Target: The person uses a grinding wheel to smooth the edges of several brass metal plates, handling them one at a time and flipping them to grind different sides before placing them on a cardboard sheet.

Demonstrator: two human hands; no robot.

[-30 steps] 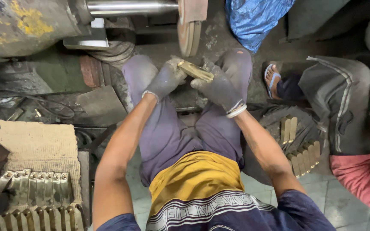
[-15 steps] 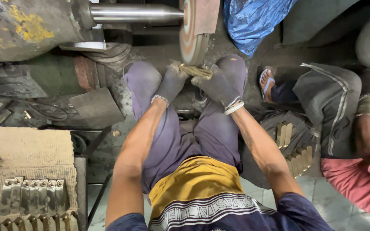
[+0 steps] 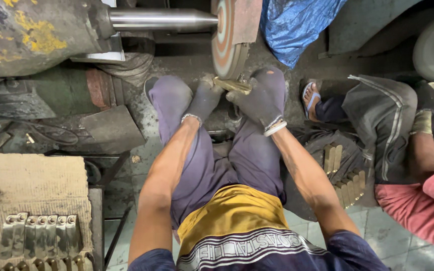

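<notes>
Both gloved hands, left hand (image 3: pixel 203 99) & right hand (image 3: pixel 261 100), grip brass piece (image 3: pixel 232 86) against polishing wheel (image 3: pixel 227 42), top centre; mid-buffing, needs steady pressure

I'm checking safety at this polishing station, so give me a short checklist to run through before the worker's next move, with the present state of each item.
1. Both hands on the part: ok. The left hand and right hand grip the brass piece from either side.
2. Hands gloved: ok, both wear dark gloves.
3. Piece meets the polishing wheel at its lower edge: ok.
4. Fingers apart from the wheel: cannot tell, they sit very close beneath it.
5. Wheel spinning: cannot tell from a single picture.
6. Neighbour clear of the wheel: ok, the sandalled foot lies off to the right.
</notes>
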